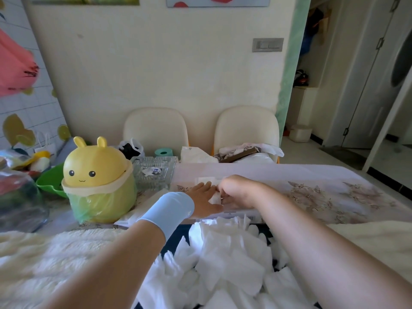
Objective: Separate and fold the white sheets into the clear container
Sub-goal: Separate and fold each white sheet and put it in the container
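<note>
one white sheet point(214, 198): left hand point(203, 198) presses, right hand point(234, 190) pinches.

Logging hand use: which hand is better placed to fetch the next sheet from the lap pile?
Probably left: the left hand lies flat, gripping nothing, while the right hand pinches a white sheet.

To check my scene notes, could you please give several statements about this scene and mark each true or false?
A light blue wristband sits on the left arm. True.
The yellow rabbit-eared plastic bin stands right of both hands. False: it stands to their left.
The right hand pinches a small white sheet with curled fingers. True.
The left hand is clenched in a fist. False: its fingers lie straight.
The loose pile of white sheets lies beyond the hands. False: it lies nearer the person.
</note>
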`<state>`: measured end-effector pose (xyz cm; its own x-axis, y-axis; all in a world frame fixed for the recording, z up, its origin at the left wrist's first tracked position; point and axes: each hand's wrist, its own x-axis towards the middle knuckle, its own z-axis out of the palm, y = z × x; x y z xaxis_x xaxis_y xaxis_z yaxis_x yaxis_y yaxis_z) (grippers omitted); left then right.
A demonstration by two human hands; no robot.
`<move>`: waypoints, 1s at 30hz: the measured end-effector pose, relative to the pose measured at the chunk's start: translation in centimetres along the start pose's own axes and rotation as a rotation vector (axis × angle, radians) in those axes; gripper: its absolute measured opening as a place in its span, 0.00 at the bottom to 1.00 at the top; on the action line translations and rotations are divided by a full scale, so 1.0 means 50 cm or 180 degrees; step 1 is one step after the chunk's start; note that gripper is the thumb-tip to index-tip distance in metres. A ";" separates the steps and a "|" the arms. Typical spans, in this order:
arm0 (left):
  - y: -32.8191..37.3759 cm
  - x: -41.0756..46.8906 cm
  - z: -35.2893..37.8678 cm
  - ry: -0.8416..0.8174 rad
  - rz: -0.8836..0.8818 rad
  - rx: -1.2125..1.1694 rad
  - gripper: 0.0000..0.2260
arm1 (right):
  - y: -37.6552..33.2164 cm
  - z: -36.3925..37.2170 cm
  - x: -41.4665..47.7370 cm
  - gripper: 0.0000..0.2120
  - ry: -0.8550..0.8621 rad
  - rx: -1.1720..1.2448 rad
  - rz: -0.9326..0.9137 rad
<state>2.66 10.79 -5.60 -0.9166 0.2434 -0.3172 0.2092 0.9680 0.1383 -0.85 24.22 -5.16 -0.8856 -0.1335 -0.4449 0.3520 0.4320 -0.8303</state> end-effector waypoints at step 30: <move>0.081 -0.289 0.065 0.1517 0.0501 -0.2055 0.05 | 0.118 -0.051 -0.334 0.03 0.0099 -0.1763 -0.1566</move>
<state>17.86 11.40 -3.49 -0.9697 0.1809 0.1640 0.2434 0.6638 0.7072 15.26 31.27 -1.80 -0.9127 -0.4058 -0.0486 -0.2848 0.7166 -0.6367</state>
